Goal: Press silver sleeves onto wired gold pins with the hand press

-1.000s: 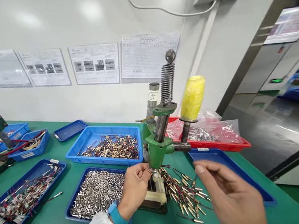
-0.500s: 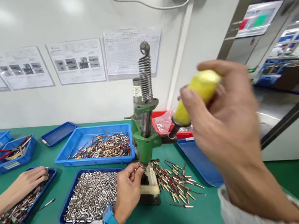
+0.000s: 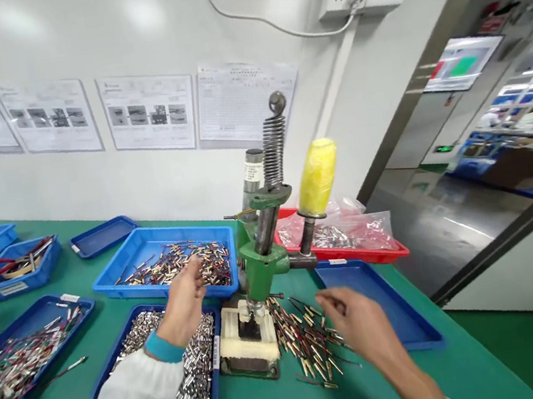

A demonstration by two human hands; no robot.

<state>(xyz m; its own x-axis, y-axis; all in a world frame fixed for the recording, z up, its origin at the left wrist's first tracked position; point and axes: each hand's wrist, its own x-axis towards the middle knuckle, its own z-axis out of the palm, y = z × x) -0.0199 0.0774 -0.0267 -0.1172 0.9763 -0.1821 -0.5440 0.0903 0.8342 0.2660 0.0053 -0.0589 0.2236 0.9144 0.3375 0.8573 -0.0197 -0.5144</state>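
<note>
My left hand (image 3: pixel 185 307) reaches over the front edge of the light blue tray (image 3: pixel 165 232), close to the brass-tipped wired pieces (image 3: pixel 180 260) lying in it. Its fingers are loosely extended, and I see nothing held in them. My right hand (image 3: pixel 359 320) is just right of the loose pile of brass pieces with red and black wires (image 3: pixel 309 341). Its fingers are curled together, and anything between them is hidden. Between the hands stands the green hand press (image 3: pixel 261 274), its yellow-wrapped lever handle (image 3: pixel 318 178) upright and untouched.
A dark blue tray of small metal sleeves (image 3: pixel 199 365) sits under my left forearm. Right of the press lie a blue tray (image 3: pixel 388 301) and a red tray (image 3: pixel 386 251) with bagged parts. Another tray (image 3: pixel 44 309) of wired pieces stands at far left.
My right hand has let go of the yellow handle and dropped beside the pile. My left hand has left the press for the light blue tray. Another person's hand has gone from the left tray.
</note>
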